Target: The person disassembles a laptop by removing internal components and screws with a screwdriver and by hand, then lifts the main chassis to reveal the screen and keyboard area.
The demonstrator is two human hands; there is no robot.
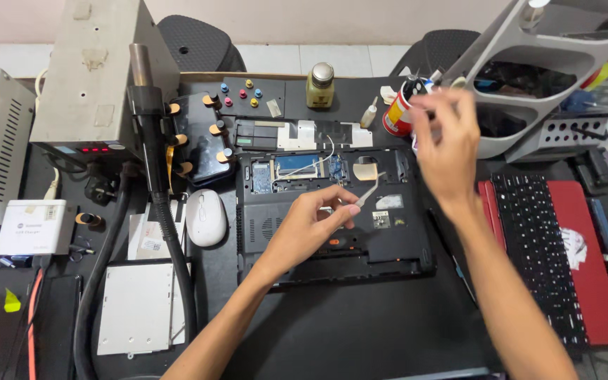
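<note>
Your left hand (316, 219) pinches tweezers (367, 193) over the opened laptop base (388, 239) at the middle of the surface (360, 331), tips hovering near the exposed board (297, 167) and thin white wires (321, 163). A slip could snag a wire or scratch the board. Your right hand (448, 151), fingers closed together, reaches far right at the red tool cup (397, 112); I can't tell what it grips. With your eyes there, the tweezers may drift.
</note>
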